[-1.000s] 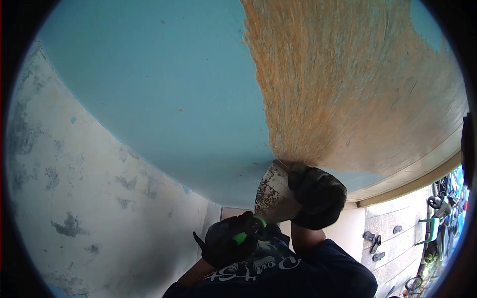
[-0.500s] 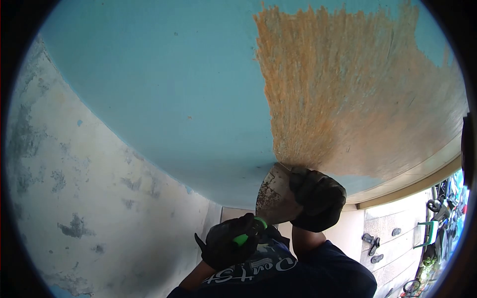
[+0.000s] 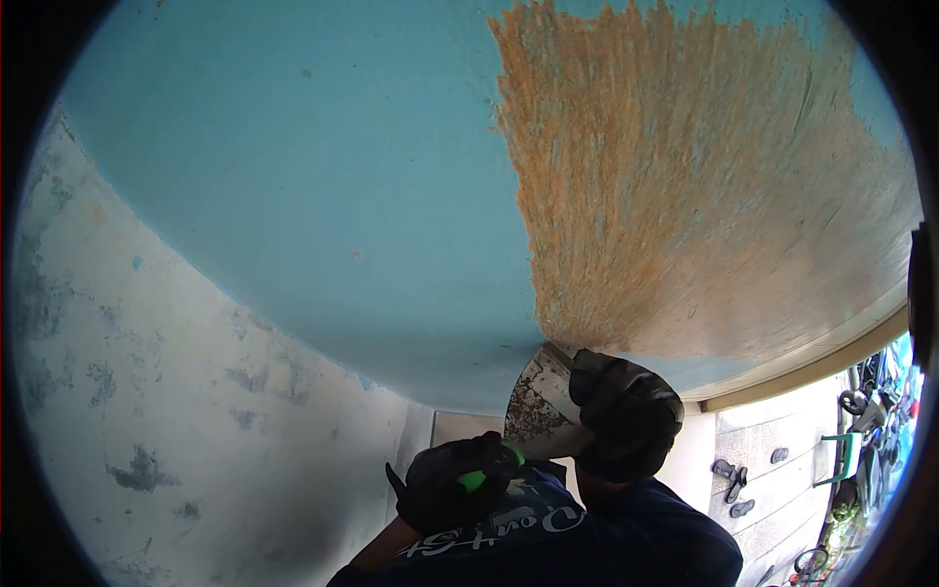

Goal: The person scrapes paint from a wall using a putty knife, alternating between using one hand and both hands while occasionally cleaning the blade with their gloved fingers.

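Observation:
My left hand (image 3: pixel 455 481), in a black glove, is closed round the green and black handle (image 3: pixel 472 480) of a wide scraper. The scraper's stained metal blade (image 3: pixel 538 409) points up, with its upper edge at or very near the blue painted surface (image 3: pixel 372 176). My right hand (image 3: pixel 628 416), also in a black glove, grips the blade's right side. Just above the blade lies the lower end of a large scraped patch (image 3: pixel 606 186), orange-brown with streaks of grey.
A whitish wall (image 3: pixel 245 450) with grey stains stands at the left. At the lower right, dark sandals (image 3: pixel 729 472) lie on the tiled floor (image 3: pixel 782 519), near a green-framed object (image 3: pixel 839 460). Several bicycle or motorbike parts show at the far right.
Both hands and the scraper have shifted slightly down, away from where the blade edge touched before. The view of the painted surface has also shifted a little.

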A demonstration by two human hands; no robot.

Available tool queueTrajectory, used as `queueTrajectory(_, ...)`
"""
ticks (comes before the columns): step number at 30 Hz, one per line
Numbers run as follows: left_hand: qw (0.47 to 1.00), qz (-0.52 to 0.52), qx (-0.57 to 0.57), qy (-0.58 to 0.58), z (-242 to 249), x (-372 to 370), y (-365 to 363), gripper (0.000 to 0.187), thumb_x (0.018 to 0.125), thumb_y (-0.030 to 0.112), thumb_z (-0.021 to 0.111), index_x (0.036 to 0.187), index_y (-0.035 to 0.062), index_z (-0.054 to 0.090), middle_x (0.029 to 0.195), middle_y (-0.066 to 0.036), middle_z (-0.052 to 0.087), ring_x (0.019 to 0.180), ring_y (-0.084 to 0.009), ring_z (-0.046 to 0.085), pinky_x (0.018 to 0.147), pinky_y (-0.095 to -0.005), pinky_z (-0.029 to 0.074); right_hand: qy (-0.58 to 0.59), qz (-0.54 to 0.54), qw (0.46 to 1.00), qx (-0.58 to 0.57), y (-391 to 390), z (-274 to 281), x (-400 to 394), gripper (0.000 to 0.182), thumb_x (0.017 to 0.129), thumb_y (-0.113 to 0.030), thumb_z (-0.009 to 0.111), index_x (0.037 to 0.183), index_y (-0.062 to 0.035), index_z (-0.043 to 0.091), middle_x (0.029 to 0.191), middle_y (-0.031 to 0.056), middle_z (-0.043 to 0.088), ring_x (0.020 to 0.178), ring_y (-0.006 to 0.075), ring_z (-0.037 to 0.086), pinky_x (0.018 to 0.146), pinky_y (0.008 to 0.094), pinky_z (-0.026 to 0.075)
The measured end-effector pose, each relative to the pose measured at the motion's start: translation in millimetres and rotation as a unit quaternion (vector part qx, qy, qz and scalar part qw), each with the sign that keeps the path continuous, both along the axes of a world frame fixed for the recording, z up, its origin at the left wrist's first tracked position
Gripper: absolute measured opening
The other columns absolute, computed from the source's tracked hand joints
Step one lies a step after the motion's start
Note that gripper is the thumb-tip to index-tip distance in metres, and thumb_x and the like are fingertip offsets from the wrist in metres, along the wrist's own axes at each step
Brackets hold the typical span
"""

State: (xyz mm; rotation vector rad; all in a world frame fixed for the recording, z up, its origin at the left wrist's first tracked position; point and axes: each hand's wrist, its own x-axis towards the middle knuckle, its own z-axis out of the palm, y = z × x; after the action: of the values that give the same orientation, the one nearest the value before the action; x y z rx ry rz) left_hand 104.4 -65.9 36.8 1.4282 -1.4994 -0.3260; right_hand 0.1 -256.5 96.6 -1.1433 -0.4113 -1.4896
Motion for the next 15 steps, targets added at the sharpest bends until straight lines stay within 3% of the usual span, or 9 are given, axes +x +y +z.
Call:
queueTrajectory(9,0.991,0.094,-0.048,-0.080,7,-18,-12,0.046,0.076,0.004,0.078,0.118,-0.0009,0.062,0.095,-0.017,0.073,0.084,-0.0317,0.074,0.075,-0.0413,0.060,-0.032,0.024,0.997,0.062,4,7,4,0.051,0.102,-0.036,0.052,0.061,-0.0059,0.047,0.057,0.0052,0.044,0.051,0.0225,0.043,0.054,0.0404,0.041)
queueTrajectory(11,0.990,0.113,-0.073,-0.042,12,-18,-13,0.043,0.080,0.011,0.079,0.120,-0.0010,0.066,0.104,-0.017,0.074,0.088,-0.0333,0.074,0.076,-0.0416,0.060,-0.048,0.025,0.996,0.078,3,8,4,0.051,0.102,-0.035,0.051,0.061,-0.0058,0.047,0.058,0.0052,0.044,0.051,0.0225,0.042,0.054,0.0404,0.040)
queueTrajectory(12,0.989,0.096,-0.091,-0.061,17,-22,-13,0.049,0.076,0.002,0.077,0.122,-0.0017,0.059,0.099,-0.019,0.073,0.083,-0.0348,0.074,0.074,-0.0428,0.059,-0.033,0.012,0.998,0.052,-1,2,-2,0.050,0.103,-0.036,0.050,0.062,-0.0060,0.046,0.058,0.0060,0.043,0.052,0.0233,0.041,0.056,0.0409,0.037)
queueTrajectory(15,0.993,0.091,-0.071,-0.005,3,-35,-4,0.055,0.076,0.002,0.078,0.127,-0.0015,0.057,0.100,-0.019,0.073,0.084,-0.0346,0.074,0.074,-0.0420,0.059,-0.004,0.037,0.999,0.018,-3,-3,-11,0.051,0.104,-0.037,0.049,0.063,-0.0062,0.045,0.057,0.0060,0.042,0.053,0.0226,0.040,0.056,0.0402,0.035)
